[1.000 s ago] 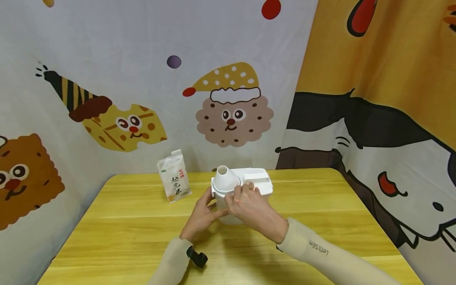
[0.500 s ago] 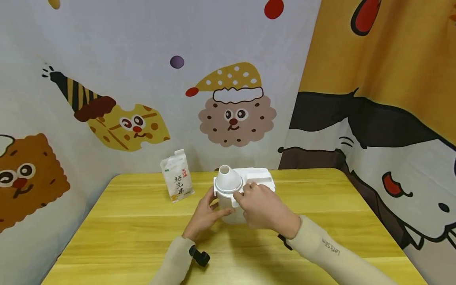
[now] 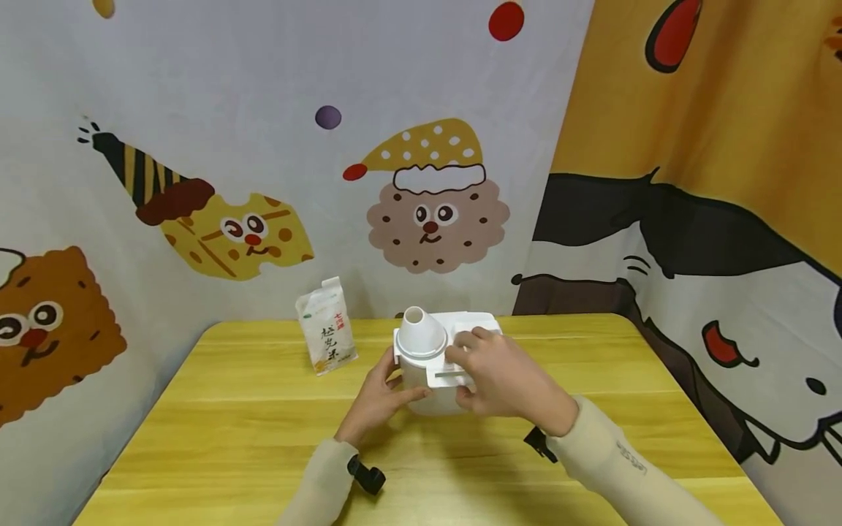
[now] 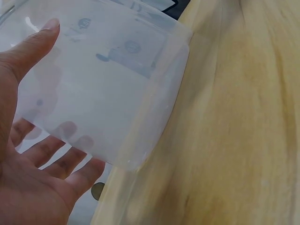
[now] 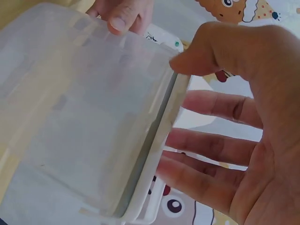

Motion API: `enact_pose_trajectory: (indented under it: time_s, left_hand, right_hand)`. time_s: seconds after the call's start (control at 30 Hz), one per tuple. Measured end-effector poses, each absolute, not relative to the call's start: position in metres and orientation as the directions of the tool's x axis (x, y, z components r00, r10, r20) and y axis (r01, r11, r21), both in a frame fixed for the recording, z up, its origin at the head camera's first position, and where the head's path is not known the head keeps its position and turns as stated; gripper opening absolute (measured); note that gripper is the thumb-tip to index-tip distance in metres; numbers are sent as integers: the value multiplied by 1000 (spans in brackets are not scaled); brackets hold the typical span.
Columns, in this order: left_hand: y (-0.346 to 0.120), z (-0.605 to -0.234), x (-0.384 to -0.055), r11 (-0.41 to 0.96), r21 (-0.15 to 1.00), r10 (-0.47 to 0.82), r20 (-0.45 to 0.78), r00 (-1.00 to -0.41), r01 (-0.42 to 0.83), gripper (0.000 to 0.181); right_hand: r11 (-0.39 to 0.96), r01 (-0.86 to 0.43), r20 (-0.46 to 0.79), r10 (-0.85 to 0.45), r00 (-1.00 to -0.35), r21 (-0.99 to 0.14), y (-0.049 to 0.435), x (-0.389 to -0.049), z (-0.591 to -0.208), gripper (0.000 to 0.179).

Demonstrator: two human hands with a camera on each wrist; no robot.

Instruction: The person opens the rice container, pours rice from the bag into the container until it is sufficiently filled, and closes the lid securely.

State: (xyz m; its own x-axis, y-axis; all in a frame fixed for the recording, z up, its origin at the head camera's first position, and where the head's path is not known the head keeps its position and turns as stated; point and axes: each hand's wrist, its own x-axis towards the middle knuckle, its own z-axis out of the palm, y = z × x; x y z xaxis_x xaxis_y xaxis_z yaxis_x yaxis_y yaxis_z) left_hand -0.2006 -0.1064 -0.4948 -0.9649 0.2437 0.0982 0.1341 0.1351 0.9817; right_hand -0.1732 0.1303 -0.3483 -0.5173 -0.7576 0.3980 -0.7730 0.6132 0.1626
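Note:
A translucent plastic storage container [image 3: 427, 402] with a white lid [image 3: 468, 319] stands upright on the table. A white cone-shaped spout [image 3: 421, 336] with an open tip rises from the lid's left part. My left hand [image 3: 378, 398] grips the container's left side, thumb in front and fingers behind; the left wrist view shows the clear wall [image 4: 108, 89] between them. My right hand [image 3: 509, 376] pinches the lid near its front right, covering part of it. In the right wrist view the thumb meets the rim [image 5: 161, 129] and the fingers lie on top. A slotted white flap [image 3: 449, 378] juts out in front.
A white bag [image 3: 327, 332] with red and black lettering stands behind and left of the container. The wooden table [image 3: 230, 431] meets a cartoon-printed curtain [image 3: 263, 131] at its back edge. Black camera straps [image 3: 367, 476] sit on both wrists.
My right hand has slid rightward along the lid's front, uncovering the slotted white flap. My left hand keeps its grip on the container, which stays in place.

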Motion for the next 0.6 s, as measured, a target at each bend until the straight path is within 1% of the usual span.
enact_pose_trajectory:
  time_s: [0.17, 0.3, 0.43, 0.6]
  left_hand:
    - [-107, -494, -197, 139, 983, 238, 87, -967, 123, 90]
    - [-107, -492, -197, 150, 981, 251, 84, -964, 125, 91]
    - [-106, -489, -198, 159, 977, 262, 98, -960, 143, 91]
    - [-107, -488, -198, 169, 976, 248, 90, -964, 135, 92]
  right_hand:
    - [634, -773, 341, -729, -593, 10, 138, -175, -348, 37]
    - [630, -770, 296, -720, -628, -101, 145, -178, -345, 39]
    - [607, -775, 297, -718, -629, -174, 153, -181, -342, 38]
    - [551, -800, 356, -717, -599, -237, 161, -186, -342, 35]
